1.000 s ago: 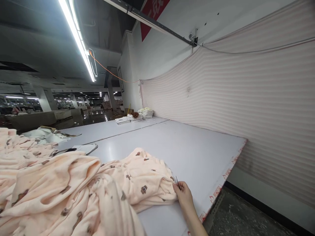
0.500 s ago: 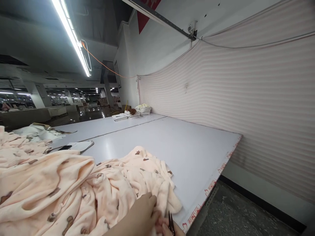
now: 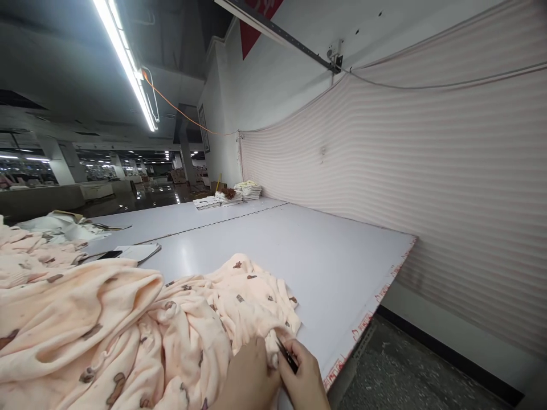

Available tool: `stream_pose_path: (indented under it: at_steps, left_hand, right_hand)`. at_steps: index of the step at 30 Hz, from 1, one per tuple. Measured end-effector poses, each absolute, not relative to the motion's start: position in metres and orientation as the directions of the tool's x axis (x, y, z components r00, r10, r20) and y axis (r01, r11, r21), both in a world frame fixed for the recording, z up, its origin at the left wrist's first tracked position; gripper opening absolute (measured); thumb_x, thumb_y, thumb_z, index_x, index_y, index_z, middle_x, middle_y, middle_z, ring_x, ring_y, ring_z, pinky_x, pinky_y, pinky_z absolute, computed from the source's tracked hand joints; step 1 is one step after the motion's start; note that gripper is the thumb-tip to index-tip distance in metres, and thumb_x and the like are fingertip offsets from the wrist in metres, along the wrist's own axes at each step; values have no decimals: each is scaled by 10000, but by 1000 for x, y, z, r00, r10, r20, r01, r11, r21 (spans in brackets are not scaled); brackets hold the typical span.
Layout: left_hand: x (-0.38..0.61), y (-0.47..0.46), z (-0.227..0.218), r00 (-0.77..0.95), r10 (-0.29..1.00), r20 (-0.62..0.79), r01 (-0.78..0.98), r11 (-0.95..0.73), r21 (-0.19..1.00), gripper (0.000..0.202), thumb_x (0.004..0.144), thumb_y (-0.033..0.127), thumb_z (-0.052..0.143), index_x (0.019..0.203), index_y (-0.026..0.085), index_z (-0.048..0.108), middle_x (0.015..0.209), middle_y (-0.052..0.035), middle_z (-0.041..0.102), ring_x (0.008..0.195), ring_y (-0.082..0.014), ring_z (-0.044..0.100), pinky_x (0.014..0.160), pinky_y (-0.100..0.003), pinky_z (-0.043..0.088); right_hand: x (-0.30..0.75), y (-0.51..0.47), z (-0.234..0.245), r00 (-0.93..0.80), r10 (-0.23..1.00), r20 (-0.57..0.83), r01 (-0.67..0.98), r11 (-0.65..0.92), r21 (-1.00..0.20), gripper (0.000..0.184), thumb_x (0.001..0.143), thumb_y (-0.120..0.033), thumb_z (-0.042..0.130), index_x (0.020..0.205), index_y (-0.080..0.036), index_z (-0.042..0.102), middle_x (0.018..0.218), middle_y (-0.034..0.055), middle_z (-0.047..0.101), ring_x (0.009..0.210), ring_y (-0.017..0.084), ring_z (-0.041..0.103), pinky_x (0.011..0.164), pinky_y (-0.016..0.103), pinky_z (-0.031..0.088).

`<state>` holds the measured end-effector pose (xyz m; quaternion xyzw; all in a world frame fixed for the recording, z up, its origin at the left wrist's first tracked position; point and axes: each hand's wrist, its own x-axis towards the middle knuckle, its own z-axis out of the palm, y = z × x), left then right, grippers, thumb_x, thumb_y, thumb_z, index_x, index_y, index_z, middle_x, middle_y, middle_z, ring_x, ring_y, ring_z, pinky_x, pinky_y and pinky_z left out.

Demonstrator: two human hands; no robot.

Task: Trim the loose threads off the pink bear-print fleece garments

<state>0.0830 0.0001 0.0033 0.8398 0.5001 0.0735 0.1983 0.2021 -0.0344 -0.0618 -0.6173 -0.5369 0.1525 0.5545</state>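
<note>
A heap of peach fleece fabric (image 3: 128,324) printed with small brown bears lies on the white table (image 3: 299,250). At the bottom edge my left hand (image 3: 250,378) grips a fold of that fabric near its right corner. Touching it on the right, my right hand (image 3: 303,378) is closed around small dark thread snips (image 3: 285,356), whose tips point up-left into the fabric fold.
A clipboard with a dark phone (image 3: 128,253) lies on the table to the left. Stacks of folded cloth (image 3: 239,193) sit at the far end. A striped pink sheet (image 3: 427,188) hangs along the wall. The table's right edge drops to a dark floor (image 3: 419,376).
My right hand pulled back from the fabric's edge toward me. My left hand came into view and took hold of the fold, and the snips now point into it.
</note>
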Motion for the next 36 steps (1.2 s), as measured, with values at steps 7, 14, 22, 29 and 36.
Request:
stream_pose_path:
  at_steps: [7,14,22,29,36]
  left_hand:
    - [62,0,2,472,881,-20,595,-302,745,184,790,285,466,915,186,557,871,-16,618,848,-184,586,742,-263,450]
    - [54,-4,-3,452,887,89,374,-279,884,131,771,277,513,864,187,534,795,-12,586,788,-202,566,722,-293,443]
    - [47,-2,-15,495,856,148,399,-375,837,310,750,226,525,1053,165,545,959,-86,629,908,-238,581,812,-340,446]
    - [43,-2,-14,517,843,150,385,-386,839,357,720,175,529,1076,159,553,975,-83,644,887,-223,590,798,-320,459]
    - [44,-5,-7,505,845,177,339,-382,860,320,709,150,518,1024,183,558,927,-52,627,850,-211,571,750,-305,445]
  right_hand:
    - [199,-52,-44,347,845,407,602,132,-788,78,767,-176,506,788,-225,564,811,4,618,737,182,610,639,248,436]
    - [206,-66,-16,288,849,442,667,153,-729,149,860,-316,494,977,-274,576,928,2,610,777,161,646,639,220,479]
    - [204,-72,21,79,899,430,929,90,-358,398,852,-167,501,1204,-345,558,1018,0,629,746,193,620,650,293,454]
    - [206,-66,26,56,909,414,914,120,-388,302,878,-202,472,1091,-330,643,979,-20,657,749,147,644,616,219,451]
    - [205,-69,20,64,871,487,927,128,-351,317,890,-265,463,1159,-326,619,958,8,658,737,167,644,579,239,460]
